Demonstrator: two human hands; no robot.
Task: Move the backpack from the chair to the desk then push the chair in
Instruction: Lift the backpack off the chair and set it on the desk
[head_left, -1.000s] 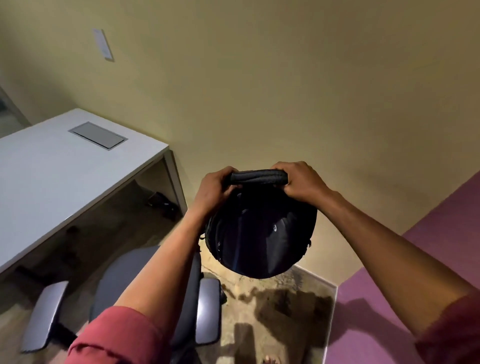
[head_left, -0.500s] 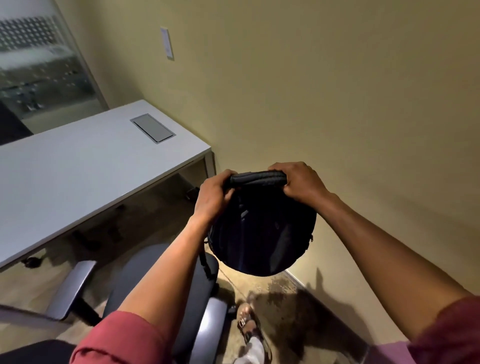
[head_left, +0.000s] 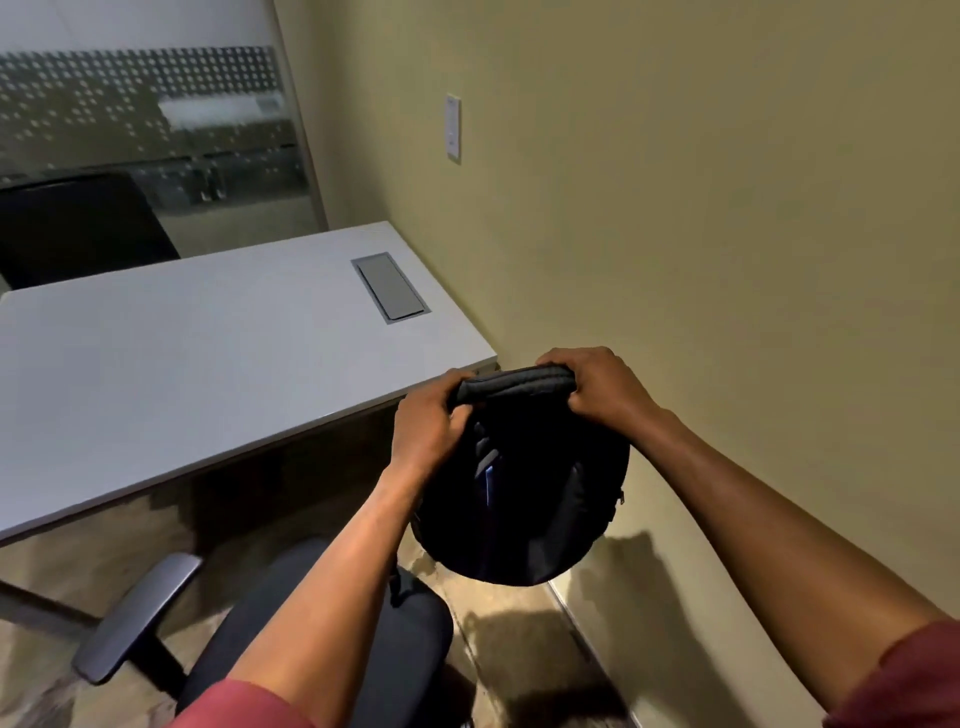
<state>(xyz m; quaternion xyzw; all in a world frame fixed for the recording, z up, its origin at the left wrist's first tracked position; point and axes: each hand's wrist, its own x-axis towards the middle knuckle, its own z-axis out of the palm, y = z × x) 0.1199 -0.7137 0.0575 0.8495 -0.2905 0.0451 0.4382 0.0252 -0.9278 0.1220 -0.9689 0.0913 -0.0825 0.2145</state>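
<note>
Both hands are gripping the backpack's padded top handle: the left hand (head_left: 428, 423) is curling tight around its near end and the right hand (head_left: 597, 387) is clamping the far end, fingers fully closed. The backpack (head_left: 519, 499) is hanging in the air below them, clear of the chair (head_left: 332, 639) and just beside the counter's (head_left: 182, 374) right corner, not yet over its top.

The likely trouble from here is the bag's bottom catching the counter edge as it is being swung across, if it is not being lifted high enough; that could tip it back toward the floor by the wall. Set down too near the corner, it could also slide off.

The backpack is looking black, rounded and full, with soft fabric and a faint glossy streak down its face. The counter is showing only 1 flush grey cable hatch (head_left: 390, 287), well apart from the bag
</note>
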